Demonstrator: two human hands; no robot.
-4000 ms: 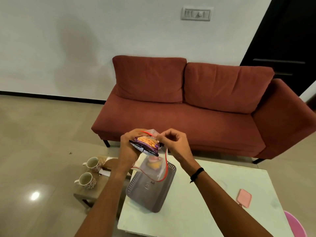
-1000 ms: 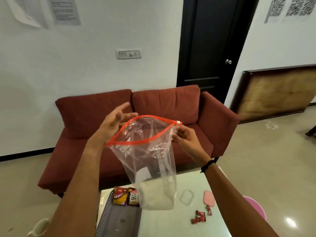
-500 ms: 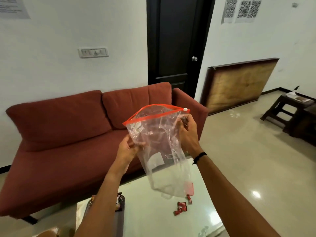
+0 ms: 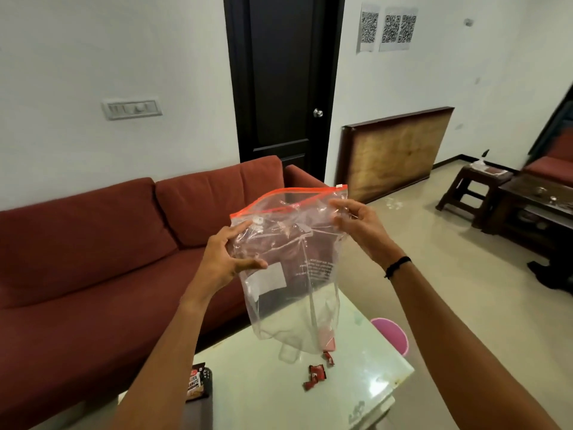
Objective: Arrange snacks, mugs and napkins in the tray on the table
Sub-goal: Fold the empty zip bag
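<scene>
While both hands are raised in front of the camera, the largest item in frame is the red sofa (image 4: 102,243), standing against the white wall directly behind the table (image 4: 310,389). Table: pale glossy top, low in the frame, its far edge just short of the sofa seat. A dark door (image 4: 279,82) stands behind the sofa's right end; a pink round object (image 4: 393,336), only partly in frame, sits on the floor just off the table's right edge. Clear zip bag (image 4: 291,274) with an orange-red seal strip is held up in the air above the table, mouth uppermost, lower part hanging loose; appears empty. Left hand (image 4: 228,259) grips the bag's left side below the seal, thumb and fingers closed on the plastic. Right hand (image 4: 356,225) pinches the bag's upper right portion near the seal; a dark band is on that wrist. Tray (image 4: 201,411): only a dark corner shows at the table's near left, behind the left forearm. Peanut packet (image 4: 196,384) lies at that corner of the tray; whether fully inside cannot be told. Small red wrapped candies (image 4: 316,372) lie loose on the table top, right of the tray, below the hanging bag. Mugs and napkins are out of frame.
</scene>
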